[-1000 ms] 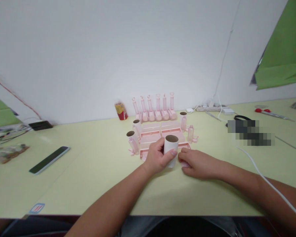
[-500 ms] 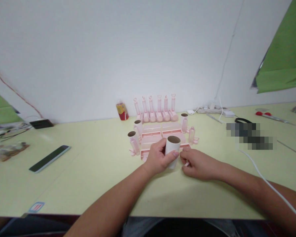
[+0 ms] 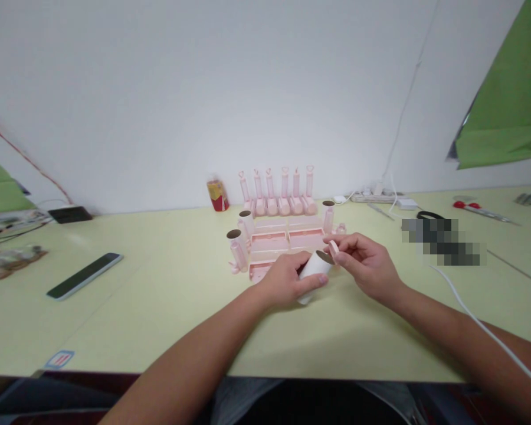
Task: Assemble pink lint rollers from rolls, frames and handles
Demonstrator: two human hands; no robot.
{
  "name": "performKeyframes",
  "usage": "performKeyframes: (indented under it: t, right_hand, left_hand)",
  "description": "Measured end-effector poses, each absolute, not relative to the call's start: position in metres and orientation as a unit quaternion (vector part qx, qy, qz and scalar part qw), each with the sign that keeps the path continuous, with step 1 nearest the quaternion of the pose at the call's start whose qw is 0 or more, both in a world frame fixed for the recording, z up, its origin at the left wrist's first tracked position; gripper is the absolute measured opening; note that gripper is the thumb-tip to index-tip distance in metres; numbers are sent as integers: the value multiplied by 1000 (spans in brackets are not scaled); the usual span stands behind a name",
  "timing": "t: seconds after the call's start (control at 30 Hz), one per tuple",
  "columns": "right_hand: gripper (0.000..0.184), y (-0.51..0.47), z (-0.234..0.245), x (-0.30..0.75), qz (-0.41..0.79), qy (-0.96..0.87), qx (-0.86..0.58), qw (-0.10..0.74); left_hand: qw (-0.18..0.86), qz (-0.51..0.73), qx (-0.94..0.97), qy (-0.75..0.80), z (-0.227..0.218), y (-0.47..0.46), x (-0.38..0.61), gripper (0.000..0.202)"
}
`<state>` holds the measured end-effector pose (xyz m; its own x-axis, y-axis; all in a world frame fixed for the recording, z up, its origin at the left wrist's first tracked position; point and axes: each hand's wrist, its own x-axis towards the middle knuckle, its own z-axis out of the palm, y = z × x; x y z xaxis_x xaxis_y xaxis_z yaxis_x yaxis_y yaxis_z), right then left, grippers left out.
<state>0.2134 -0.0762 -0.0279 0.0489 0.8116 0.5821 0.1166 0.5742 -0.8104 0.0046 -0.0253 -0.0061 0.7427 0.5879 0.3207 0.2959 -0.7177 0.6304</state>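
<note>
My left hand (image 3: 287,277) is wrapped round a white lint roller refill (image 3: 315,267), a paper tube whose brown hollow end tilts toward the right. At that end, my right hand (image 3: 367,262) pinches a small pale pink plastic piece (image 3: 333,248) between thumb and fingers; its exact kind is unclear. Just beyond the hands lie shallow pink trays (image 3: 269,239), partly covered by my left hand. White rolls stand to both sides: one front left (image 3: 235,243), one behind it (image 3: 246,219) and one on the right (image 3: 327,216), each near small pink parts.
Against the wall stands a row of pink rollers with upright clear handles (image 3: 284,195), beside a red and yellow packet (image 3: 218,193). A phone (image 3: 86,274) lies left. Right are a power strip (image 3: 371,196), a white cable (image 3: 478,321) and red-handled scissors (image 3: 473,208).
My right hand has lifted and turned, bringing the pink piece up to the tube's open end. The tube in my left hand has tipped from upright toward the right.
</note>
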Motion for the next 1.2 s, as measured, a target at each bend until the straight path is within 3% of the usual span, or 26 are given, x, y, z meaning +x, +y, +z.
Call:
performKeyframes:
  t: [0.23, 0.8, 1.07, 1.2]
  right_hand:
    - [15, -74, -38, 213, 262, -678, -365, 582]
    - [19, -74, -37, 213, 287, -678, -374, 564]
    - [19, -76, -33, 216, 229, -714, -415, 515]
    - [22, -75, -35, 215, 273, -695, -395, 536]
  left_hand:
    - [294, 213, 905, 221, -4, -31, 5, 43]
    - [272, 245, 897, 247, -6, -28, 5, 44]
    - [272, 239, 902, 235, -5, -27, 4, 44]
    - [261, 240, 900, 255, -5, -26, 3, 47]
